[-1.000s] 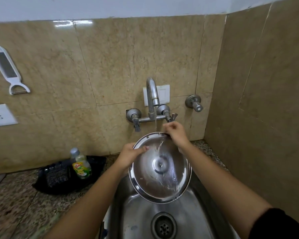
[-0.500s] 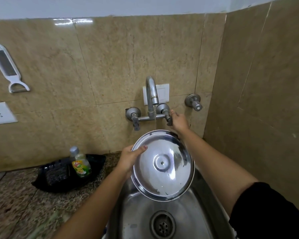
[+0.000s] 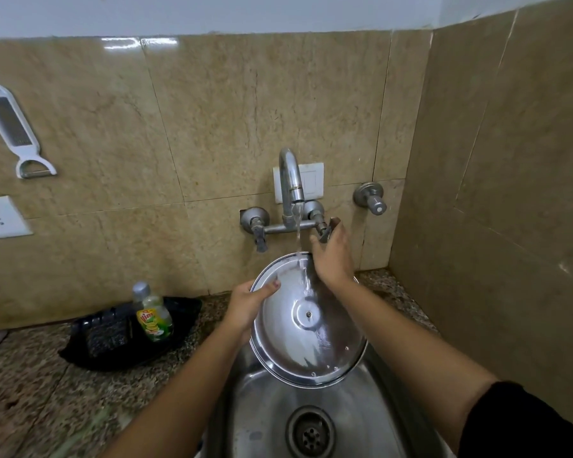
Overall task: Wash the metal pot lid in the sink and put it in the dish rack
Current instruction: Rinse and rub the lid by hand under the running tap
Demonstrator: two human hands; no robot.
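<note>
Left hand [image 3: 245,309] alone pinches the wet lid [image 3: 306,320] by its rim over the sink [image 3: 361,421] mid-frame, right hand [image 3: 332,256] loose by the tap handle [image 3: 326,231], so it could easily slip and clang down.

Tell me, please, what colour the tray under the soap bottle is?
Black tray, seen in the head view, its only view.

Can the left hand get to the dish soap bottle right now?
Probably not yet. The left hand is gripping the pot lid by its rim under the running water. The soap bottle stands close on that side with nothing between, but the lid would first need passing to the right hand.
</note>
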